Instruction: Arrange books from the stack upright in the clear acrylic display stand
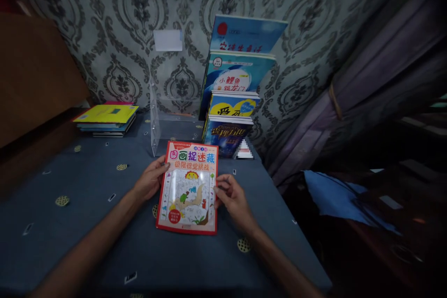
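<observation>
Here the red-bordered children's activity book (pixel 188 188) lies flat on the blue tabletop (pixel 87 223), long axis running away from the person. The left hand (pixel 151 179) grips its left edge, fingers curled over the upper corner; the right hand (pixel 233 198) pinches the right edge. Both are equally near. Beyond stand a clear acrylic rack (pixel 164 125) and tiered books (pixel 237 98).
</observation>
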A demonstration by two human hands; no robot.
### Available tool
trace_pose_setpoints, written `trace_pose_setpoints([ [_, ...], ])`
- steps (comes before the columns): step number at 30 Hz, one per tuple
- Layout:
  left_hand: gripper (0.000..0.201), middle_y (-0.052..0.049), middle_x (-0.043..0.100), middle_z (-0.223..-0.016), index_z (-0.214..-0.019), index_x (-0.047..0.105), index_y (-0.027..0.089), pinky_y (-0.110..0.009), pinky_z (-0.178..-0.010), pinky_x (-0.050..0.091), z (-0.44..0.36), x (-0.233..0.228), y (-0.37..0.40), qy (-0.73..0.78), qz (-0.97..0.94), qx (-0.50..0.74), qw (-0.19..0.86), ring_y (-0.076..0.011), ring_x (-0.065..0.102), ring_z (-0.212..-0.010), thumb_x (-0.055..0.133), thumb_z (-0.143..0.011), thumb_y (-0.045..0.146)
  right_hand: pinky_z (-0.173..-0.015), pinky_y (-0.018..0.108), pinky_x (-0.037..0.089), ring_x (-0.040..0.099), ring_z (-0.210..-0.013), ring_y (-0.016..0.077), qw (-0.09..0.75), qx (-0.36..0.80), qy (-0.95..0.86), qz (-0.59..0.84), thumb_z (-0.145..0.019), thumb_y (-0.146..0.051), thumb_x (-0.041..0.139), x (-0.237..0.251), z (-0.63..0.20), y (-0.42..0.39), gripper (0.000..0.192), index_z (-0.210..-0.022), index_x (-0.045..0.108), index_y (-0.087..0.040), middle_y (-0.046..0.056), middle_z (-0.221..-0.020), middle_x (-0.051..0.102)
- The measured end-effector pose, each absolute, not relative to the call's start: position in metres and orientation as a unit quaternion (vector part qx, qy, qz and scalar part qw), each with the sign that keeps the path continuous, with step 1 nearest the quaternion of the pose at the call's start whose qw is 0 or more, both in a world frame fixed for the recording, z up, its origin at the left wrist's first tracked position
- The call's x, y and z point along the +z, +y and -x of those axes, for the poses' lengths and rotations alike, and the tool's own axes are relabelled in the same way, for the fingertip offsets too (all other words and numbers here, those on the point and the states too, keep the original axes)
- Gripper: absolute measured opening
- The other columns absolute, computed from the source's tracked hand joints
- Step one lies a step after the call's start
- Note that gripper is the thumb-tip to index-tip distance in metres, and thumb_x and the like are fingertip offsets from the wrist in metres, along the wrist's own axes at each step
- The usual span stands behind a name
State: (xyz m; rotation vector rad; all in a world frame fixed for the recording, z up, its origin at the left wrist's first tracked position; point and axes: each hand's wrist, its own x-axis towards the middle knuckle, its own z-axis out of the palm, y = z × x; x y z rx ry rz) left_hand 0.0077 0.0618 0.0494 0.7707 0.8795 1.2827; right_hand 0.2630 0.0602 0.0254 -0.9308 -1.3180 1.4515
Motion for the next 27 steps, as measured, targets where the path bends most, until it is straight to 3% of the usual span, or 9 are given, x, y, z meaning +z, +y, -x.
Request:
trace_pose_setpoints([
  [8,0.048,-0.009,0.078,-0.102,-0.113,0.067,0.016,-0.032,-0.072,0.058,-0.006,0.07,0.06,0.432,-0.356,0.588,0.583,-0.027,0.075,-0.086,0.078,-0.07,0.034,-0.047,0.025,0.055,0.061,-0.057,0.0136,0.501,0.55,-0.563,0.36,-0.083,-0.057,0.07,0.05,-0.256,0.06,0.05,-0.116,0.052,-0.025,0.0,-0.082,0.07],
  [14,0.055,-0.01,0.078,-0.103,-0.116,0.065,0.015,-0.038,-0.082,0.058,-0.009,0.086,0.053,0.422,-0.358,0.641,0.532,-0.031,0.073,-0.098,0.077,-0.065,0.034,-0.057,0.027,0.058,0.065,-0.065,0.0158,0.513,0.481,-0.623,0.342,-0.092,-0.055,0.06,0.065,-0.252,0.055,0.036,-0.107,0.063,-0.022,0.005,-0.093,0.073],
  [21,0.047,-0.008,0.078,-0.101,-0.108,0.066,0.016,-0.041,-0.087,0.058,-0.024,0.081,0.039,0.413,-0.346,0.667,0.515,-0.033,0.072,-0.104,0.073,-0.065,0.034,-0.062,0.026,0.058,0.067,-0.082,0.019,0.523,0.442,-0.641,0.347,-0.098,-0.051,0.052,0.055,-0.25,0.045,0.031,-0.104,0.063,-0.022,0.008,-0.102,0.071],
  [27,0.048,-0.007,0.078,-0.103,-0.11,0.066,0.019,-0.042,-0.087,0.059,-0.027,0.056,0.036,0.393,-0.371,0.663,0.519,-0.0331,0.071,-0.104,0.073,-0.064,0.03,-0.067,0.027,0.057,0.065,-0.081,0.0188,0.538,0.377,-0.655,0.373,-0.102,-0.047,0.045,0.042,-0.246,0.039,0.031,-0.106,0.062,-0.022,0.007,-0.098,0.07],
])
